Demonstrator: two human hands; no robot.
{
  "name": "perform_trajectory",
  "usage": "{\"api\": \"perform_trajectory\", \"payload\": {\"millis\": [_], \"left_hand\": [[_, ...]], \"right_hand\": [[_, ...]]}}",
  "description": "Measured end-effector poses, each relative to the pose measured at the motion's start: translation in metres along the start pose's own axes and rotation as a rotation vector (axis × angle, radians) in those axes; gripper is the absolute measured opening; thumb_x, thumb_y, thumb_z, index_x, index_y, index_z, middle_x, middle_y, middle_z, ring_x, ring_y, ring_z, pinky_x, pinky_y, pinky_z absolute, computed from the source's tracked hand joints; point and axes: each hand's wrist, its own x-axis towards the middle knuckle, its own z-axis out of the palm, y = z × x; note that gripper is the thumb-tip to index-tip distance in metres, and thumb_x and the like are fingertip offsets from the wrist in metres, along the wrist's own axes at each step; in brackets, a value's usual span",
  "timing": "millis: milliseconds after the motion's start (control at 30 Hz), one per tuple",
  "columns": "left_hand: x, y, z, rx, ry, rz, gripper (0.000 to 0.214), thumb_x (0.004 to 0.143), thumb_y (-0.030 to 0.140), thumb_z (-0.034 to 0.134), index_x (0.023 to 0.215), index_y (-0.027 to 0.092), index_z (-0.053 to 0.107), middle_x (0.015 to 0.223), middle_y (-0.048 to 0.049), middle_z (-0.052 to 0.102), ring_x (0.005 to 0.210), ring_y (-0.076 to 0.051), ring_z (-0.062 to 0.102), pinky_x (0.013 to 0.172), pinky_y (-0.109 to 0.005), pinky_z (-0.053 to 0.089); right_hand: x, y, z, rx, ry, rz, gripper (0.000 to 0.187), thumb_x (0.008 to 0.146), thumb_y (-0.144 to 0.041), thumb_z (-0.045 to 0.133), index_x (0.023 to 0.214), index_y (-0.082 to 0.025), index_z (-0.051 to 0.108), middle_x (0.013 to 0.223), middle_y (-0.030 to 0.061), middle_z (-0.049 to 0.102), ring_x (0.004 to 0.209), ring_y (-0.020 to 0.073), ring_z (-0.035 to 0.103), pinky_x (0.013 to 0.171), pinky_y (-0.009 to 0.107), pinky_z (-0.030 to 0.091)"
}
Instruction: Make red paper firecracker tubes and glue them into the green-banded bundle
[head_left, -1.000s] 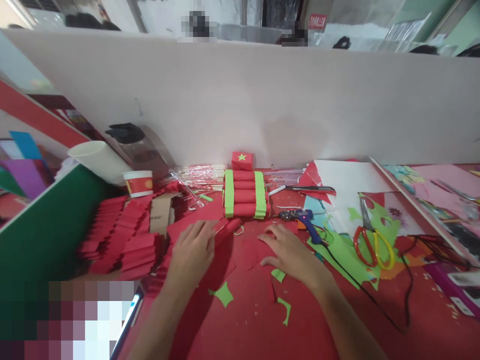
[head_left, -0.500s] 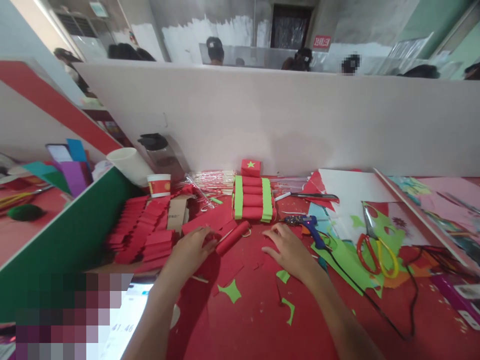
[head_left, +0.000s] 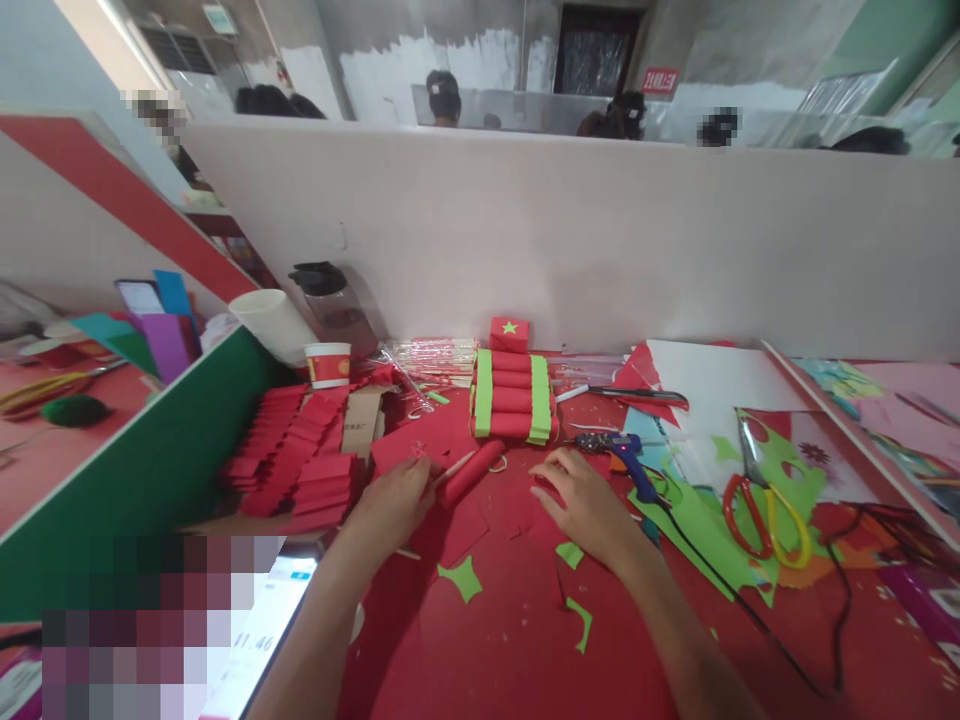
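My left hand [head_left: 397, 500] is closed, its fingertips pinching a thin white stick [head_left: 455, 467] that points up and right. Beside those fingertips a red paper roll [head_left: 474, 472] lies slanted on the table, with a pale loop at its far end. My right hand [head_left: 581, 505] rests right of the roll, fingers bent and thumb apart, nothing seen between them. Beyond both hands stands a bundle of red paper rolls [head_left: 514, 398] with two green paper bands. Behind it is a small red piece [head_left: 509, 334] bearing a green star.
Stacked red paper strips [head_left: 274, 435] lie left, near a paper cup [head_left: 328, 365] and a phone [head_left: 262, 630]. To the right are a blue glue gun [head_left: 634, 460] with a black cord, scissors [head_left: 765, 510] and green paper scraps [head_left: 701, 530]. A white partition [head_left: 570, 230] stands behind.
The view has shifted slightly, moving most things right in the picture. The white stick at my left fingertips shows more clearly. My right hand stays nearly in place.
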Motion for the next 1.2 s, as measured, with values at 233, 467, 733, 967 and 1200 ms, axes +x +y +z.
{"api": "perform_trajectory", "payload": {"millis": [233,467,733,967,1200], "left_hand": [[-0.001,0.0,0.003,0.019,0.041,0.077,0.021,0.093,0.022,0.04,0.103,0.016,0.058,0.104,-0.0154,0.067,0.099,-0.024,0.066,0.08,-0.032,0.049],[-0.002,0.001,0.002,0.171,0.027,0.08,0.028,0.088,0.005,0.032,0.103,0.012,0.055,0.105,-0.0166,0.062,0.091,-0.024,0.065,0.076,-0.034,0.049],[-0.004,0.002,0.004,0.119,0.098,0.155,0.028,0.082,0.001,0.031,0.094,0.012,0.053,0.098,-0.0155,0.062,0.092,-0.025,0.061,0.082,-0.037,0.046],[-0.006,-0.005,-0.001,0.017,0.3,0.149,0.029,0.085,0.005,0.031,0.104,0.014,0.052,0.101,-0.0128,0.063,0.101,-0.025,0.06,0.089,-0.038,0.045],[-0.013,0.023,-0.007,-0.227,0.22,0.228,0.03,0.102,0.037,0.024,0.102,0.019,0.048,0.075,-0.0023,0.061,0.066,-0.018,0.061,0.062,-0.026,0.043]], "right_hand": [[0.0,-0.002,-0.002,0.013,-0.002,0.008,0.019,0.094,-0.024,0.053,0.109,-0.022,0.065,0.106,0.0085,0.061,0.101,0.0239,0.059,0.091,0.04,0.049],[0.0,0.0,-0.001,0.02,0.009,-0.006,0.018,0.094,-0.024,0.054,0.107,-0.022,0.066,0.107,0.0087,0.061,0.1,0.0237,0.06,0.091,0.04,0.049],[0.0,-0.002,-0.002,0.038,0.012,0.006,0.018,0.095,-0.023,0.053,0.107,-0.021,0.066,0.106,0.0084,0.061,0.099,0.0235,0.06,0.091,0.039,0.048],[0.001,-0.002,-0.004,0.085,0.031,0.001,0.017,0.095,-0.021,0.052,0.104,-0.021,0.066,0.103,0.0078,0.063,0.099,0.0234,0.059,0.091,0.039,0.047],[0.002,-0.019,-0.011,0.419,0.074,0.074,0.02,0.094,-0.031,0.057,0.109,-0.023,0.067,0.097,0.0042,0.069,0.086,0.0196,0.062,0.078,0.032,0.048]]}}
